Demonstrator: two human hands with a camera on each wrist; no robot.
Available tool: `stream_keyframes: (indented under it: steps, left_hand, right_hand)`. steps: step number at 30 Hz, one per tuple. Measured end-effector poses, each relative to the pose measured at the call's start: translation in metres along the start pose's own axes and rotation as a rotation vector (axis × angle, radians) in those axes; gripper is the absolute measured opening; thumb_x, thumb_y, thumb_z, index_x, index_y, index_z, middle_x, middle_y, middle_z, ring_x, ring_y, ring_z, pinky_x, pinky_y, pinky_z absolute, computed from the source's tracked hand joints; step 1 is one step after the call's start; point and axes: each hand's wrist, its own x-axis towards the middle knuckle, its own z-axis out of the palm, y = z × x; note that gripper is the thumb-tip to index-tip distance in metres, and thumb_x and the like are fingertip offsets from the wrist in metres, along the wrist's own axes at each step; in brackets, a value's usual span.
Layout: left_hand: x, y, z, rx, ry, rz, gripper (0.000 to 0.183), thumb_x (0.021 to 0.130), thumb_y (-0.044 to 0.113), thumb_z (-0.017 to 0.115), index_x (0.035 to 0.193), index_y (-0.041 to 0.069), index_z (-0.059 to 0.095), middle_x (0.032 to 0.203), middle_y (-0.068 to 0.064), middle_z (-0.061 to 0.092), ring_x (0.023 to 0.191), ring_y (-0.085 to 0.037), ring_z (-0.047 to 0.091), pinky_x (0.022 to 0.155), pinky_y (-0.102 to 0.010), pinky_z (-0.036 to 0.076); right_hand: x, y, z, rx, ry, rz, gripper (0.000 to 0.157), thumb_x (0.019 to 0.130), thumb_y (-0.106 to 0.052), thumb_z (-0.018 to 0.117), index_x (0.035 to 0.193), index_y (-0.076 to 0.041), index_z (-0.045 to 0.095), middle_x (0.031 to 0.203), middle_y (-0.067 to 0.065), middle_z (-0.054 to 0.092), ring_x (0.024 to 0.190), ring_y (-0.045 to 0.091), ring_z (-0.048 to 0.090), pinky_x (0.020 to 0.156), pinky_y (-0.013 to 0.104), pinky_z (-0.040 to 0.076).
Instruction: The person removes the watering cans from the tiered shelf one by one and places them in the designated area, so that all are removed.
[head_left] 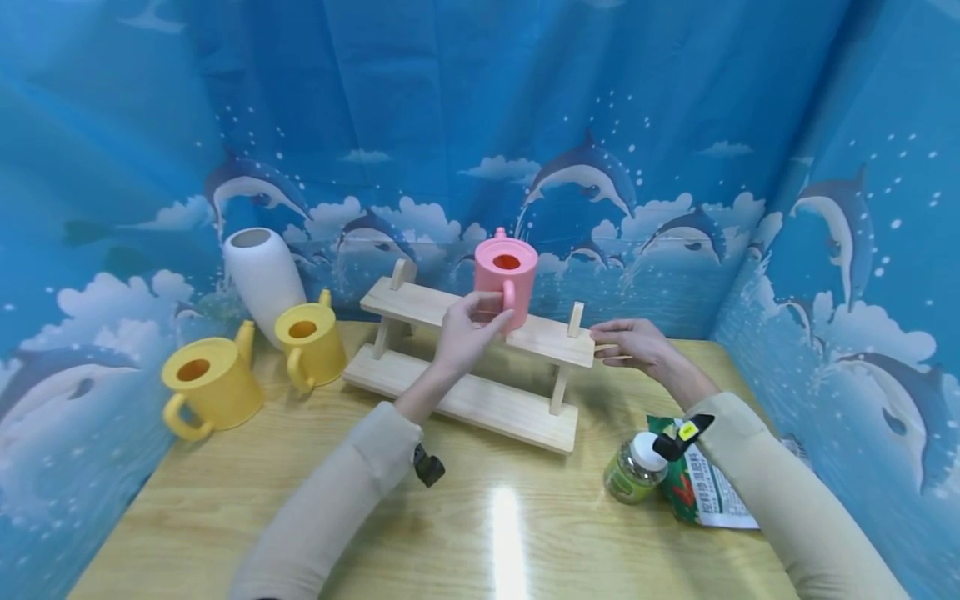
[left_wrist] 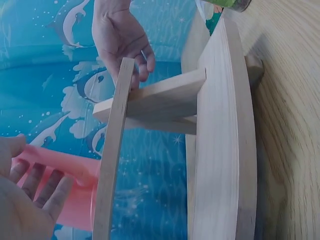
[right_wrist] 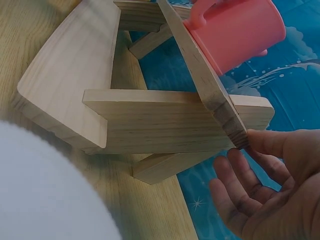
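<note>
Pink cup (head_left: 505, 279) stands on the rack's (head_left: 547, 337) top shelf; my left hand (head_left: 468, 321) grips its handle, right hand (head_left: 633, 343) flat, steadying the shelf end. I'd keep it upright.

Head view: looked forward and down from above the near table edge, taking in the whole wooden two-tier rack (head_left: 468, 358) at 12 o'clock. Left wrist view: sat very near the rack (left_wrist: 220, 150), sighting along its tiers from the left end. Right wrist view: sat close at the rack's (right_wrist: 150, 120) right end. All three shared the rack and pink watering can (head_left: 505, 279).
</note>
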Motion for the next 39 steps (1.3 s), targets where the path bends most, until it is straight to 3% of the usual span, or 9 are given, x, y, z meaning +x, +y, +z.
stream_keyframes:
  steps: [9, 19, 25, 30, 35, 39]
  left_hand:
    - [0.003, 0.001, 0.008, 0.030, 0.027, -0.001, 0.032, 0.097, 0.020, 0.078, 0.123, 0.003, 0.071, 0.119, -0.017, 0.076, 0.106, -0.030, 0.074, 0.092, -0.038, 0.066]
    - [0.000, 0.006, -0.006, 0.078, 0.027, -0.003, 0.028, 0.101, 0.017, 0.073, 0.123, 0.000, 0.071, 0.118, -0.020, 0.075, 0.105, -0.034, 0.073, 0.088, -0.040, 0.067]
    - [-0.007, 0.006, -0.020, 0.085, 0.014, -0.035, 0.027, 0.102, 0.016, 0.071, 0.123, 0.000, 0.070, 0.118, -0.021, 0.074, 0.105, -0.035, 0.073, 0.084, -0.036, 0.068]
    - [-0.020, 0.005, -0.038, 0.012, -0.016, -0.078, 0.029, 0.103, 0.017, 0.069, 0.129, 0.002, 0.066, 0.122, -0.020, 0.071, 0.108, -0.033, 0.073, 0.089, -0.037, 0.069]
    - [-0.038, 0.008, -0.060, -0.014, -0.019, -0.105, 0.032, 0.103, 0.017, 0.069, 0.133, 0.006, 0.064, 0.127, -0.016, 0.071, 0.112, -0.031, 0.073, 0.093, -0.036, 0.067]
    - [-0.054, 0.009, -0.081, 0.003, 0.001, -0.104, 0.033, 0.103, 0.018, 0.070, 0.134, 0.010, 0.064, 0.129, -0.013, 0.070, 0.114, -0.029, 0.073, 0.093, -0.029, 0.066]
  right_hand:
    - [0.001, 0.000, 0.000, -0.002, 0.005, 0.003, 0.057, 0.108, -0.033, 0.062, 0.156, -0.005, 0.048, 0.161, 0.024, 0.048, 0.141, 0.039, 0.059, 0.092, 0.027, 0.066]
    - [0.000, 0.000, 0.000, -0.008, 0.007, 0.000, 0.056, 0.108, -0.033, 0.061, 0.156, -0.005, 0.049, 0.161, 0.024, 0.049, 0.141, 0.039, 0.059, 0.095, 0.029, 0.066]
    - [0.001, 0.000, 0.000, 0.000, 0.008, 0.004, 0.056, 0.108, -0.032, 0.062, 0.156, -0.006, 0.049, 0.160, 0.023, 0.050, 0.134, 0.034, 0.066, 0.091, 0.027, 0.066]
    - [0.002, 0.001, 0.000, -0.001, 0.007, -0.010, 0.057, 0.107, -0.033, 0.064, 0.155, -0.006, 0.050, 0.159, 0.024, 0.051, 0.118, 0.022, 0.074, 0.088, 0.025, 0.066]
    - [0.002, 0.002, 0.000, -0.012, 0.006, -0.022, 0.057, 0.108, -0.032, 0.062, 0.155, -0.004, 0.049, 0.159, 0.024, 0.051, 0.125, 0.027, 0.071, 0.089, 0.025, 0.066]
    - [0.002, 0.002, -0.001, -0.010, 0.005, -0.018, 0.056, 0.108, -0.032, 0.062, 0.155, -0.004, 0.049, 0.159, 0.024, 0.050, 0.131, 0.031, 0.068, 0.090, 0.025, 0.066]
